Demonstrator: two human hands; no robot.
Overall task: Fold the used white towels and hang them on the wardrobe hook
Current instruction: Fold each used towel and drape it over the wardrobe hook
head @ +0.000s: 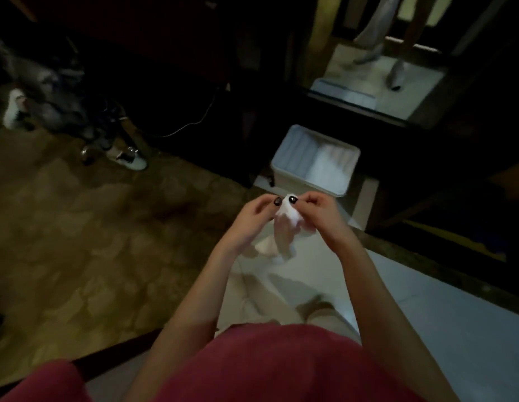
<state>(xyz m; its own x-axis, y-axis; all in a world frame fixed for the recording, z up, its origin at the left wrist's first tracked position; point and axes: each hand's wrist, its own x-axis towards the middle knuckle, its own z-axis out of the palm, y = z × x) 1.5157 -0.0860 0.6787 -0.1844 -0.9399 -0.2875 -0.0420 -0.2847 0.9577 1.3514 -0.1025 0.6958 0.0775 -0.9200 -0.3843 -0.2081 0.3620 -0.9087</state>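
Dim tiled floor [426, 300], white towel [284, 227] hanging lengthwise down, top pinched by left hand [254, 217], right hand [320, 210]

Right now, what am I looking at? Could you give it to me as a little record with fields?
place: dim room, carpet on the left, pale tiles on the right
towel: white, hanging bunched, not folded flat yet
left hand: pinches the towel's top
right hand: pinches the same top, close beside the left hand
bin: white, lined, on the floor beyond the hands
shoe: white, on the carpet, far left
hook: not in view
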